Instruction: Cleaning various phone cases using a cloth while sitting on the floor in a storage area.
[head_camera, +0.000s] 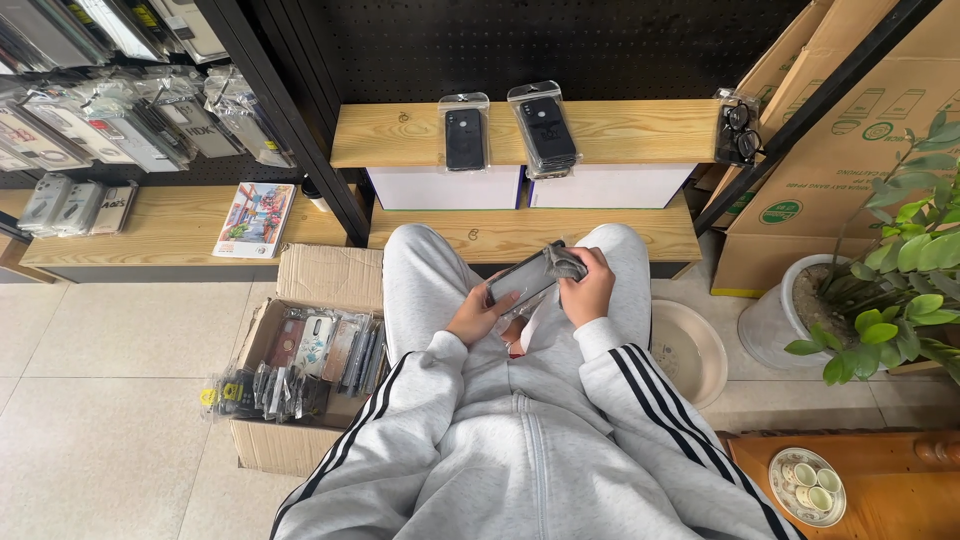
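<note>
I sit with both hands over my lap in grey clothes. My left hand (482, 317) holds a phone case in a clear plastic sleeve (522, 280) from below. My right hand (588, 290) presses a grey cloth (565, 262) against the sleeve's upper end. Two more bagged dark phone cases (466, 133) (545, 127) lie on the upper wooden shelf (620, 130) in front of me.
An open cardboard box (300, 350) full of packaged phone cases stands at my left knee. Hanging cases (130, 120) fill the left racks. A beige basin (690, 350), a potted plant (900, 290) and large cartons (850, 150) are to the right; a tea tray (808, 486) sits at lower right.
</note>
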